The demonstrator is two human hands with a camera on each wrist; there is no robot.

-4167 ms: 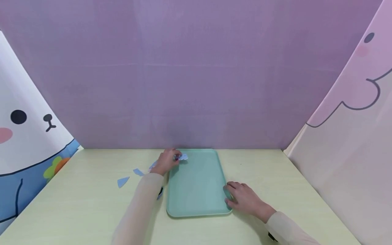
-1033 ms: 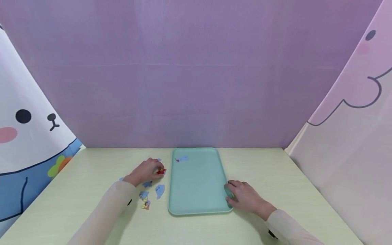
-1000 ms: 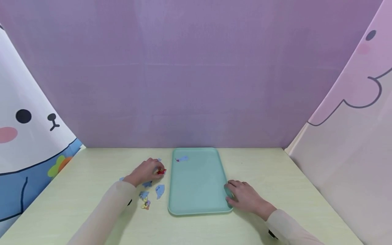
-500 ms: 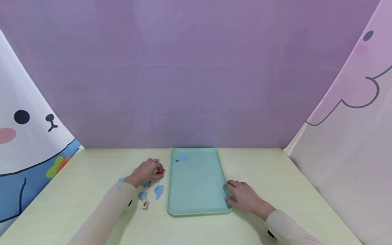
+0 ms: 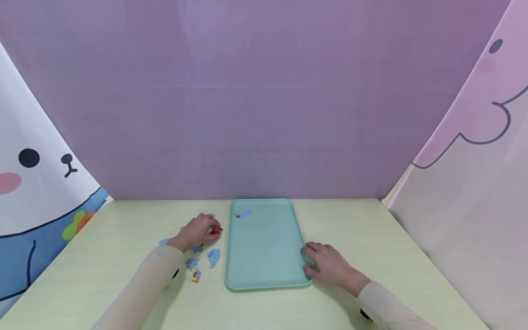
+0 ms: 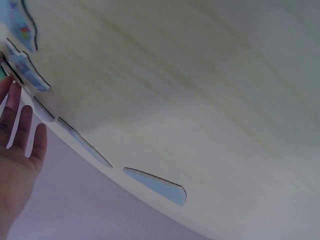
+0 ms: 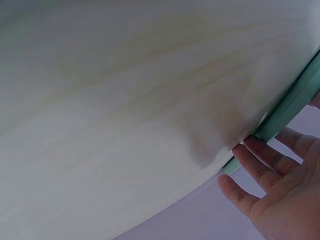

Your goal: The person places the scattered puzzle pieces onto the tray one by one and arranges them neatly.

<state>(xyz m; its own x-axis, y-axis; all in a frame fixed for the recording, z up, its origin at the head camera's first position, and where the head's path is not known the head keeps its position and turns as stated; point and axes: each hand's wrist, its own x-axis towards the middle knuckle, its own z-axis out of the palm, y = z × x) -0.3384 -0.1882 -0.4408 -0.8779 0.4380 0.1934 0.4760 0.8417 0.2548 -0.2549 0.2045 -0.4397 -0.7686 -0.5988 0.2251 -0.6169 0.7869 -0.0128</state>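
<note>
My left hand [image 5: 197, 231] is at the left of the tray, thumb and fingertips pinching a small puzzle piece with red on it [image 5: 216, 231]. Its lower side is hidden in the head view. My right hand [image 5: 330, 265] holds the right edge of the light green tray [image 5: 269, 288], with the fingertips against its outer side in the right wrist view. Near the tray's far left corner lies a blue puzzle piece [image 5: 245, 213]. More flat pieces lie around my left hand: a blue one [image 5: 213, 258], a grey-blue one [image 5: 192, 263] and a yellow-purple one [image 5: 195, 275].
Further blue pieces, one a pointed wedge [image 6: 159, 187], lie on the pale wooden table [image 5: 392, 238], some partly behind my left hand and sleeve. A purple cloth wall [image 5: 264, 114] stands behind the tray. Printed cloth panels [image 5: 37, 192] close in both sides.
Since the earliest frame my left hand has let go of the blue piece in the tray and moved left to the red piece. Over the last second both hands stay almost still.
</note>
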